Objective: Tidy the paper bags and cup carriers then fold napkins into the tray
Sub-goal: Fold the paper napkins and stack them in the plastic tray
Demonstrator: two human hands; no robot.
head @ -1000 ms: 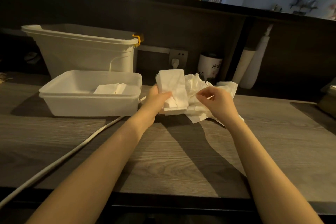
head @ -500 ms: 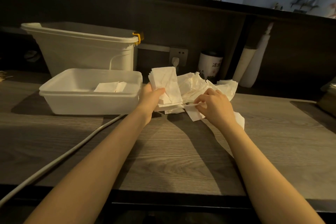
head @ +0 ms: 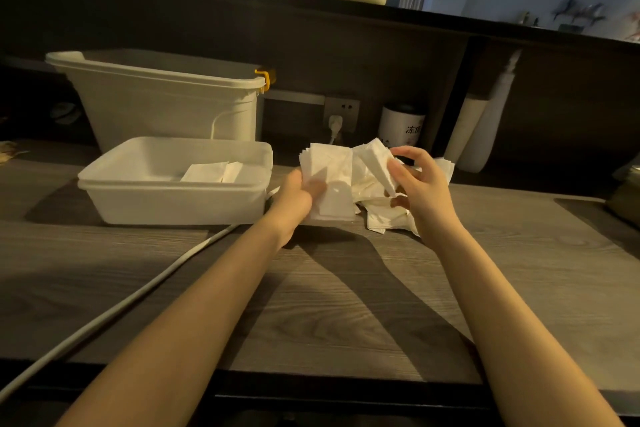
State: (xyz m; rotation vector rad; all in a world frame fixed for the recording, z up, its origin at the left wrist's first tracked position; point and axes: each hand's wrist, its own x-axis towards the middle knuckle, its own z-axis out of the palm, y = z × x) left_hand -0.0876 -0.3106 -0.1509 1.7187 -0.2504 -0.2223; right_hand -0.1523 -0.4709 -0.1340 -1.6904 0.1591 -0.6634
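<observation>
Grey wood-grain countertop (head: 346, 305), dim light. Left hand (head: 294, 199) keeps its grip on the stack of white folded napkins (head: 329, 177), thumb on its face. Right hand (head: 420, 184), low on the loose white napkin pile (head: 381, 215) half a second ago, now lifts one folded napkin (head: 375, 159), fingers pinching it. Likely joins the stack. White plastic tray (head: 173, 201) at 9 o'clock holds few.

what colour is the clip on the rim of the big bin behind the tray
Yellow. The clip sits at the right corner of the big bin, seen in the head view.
</observation>
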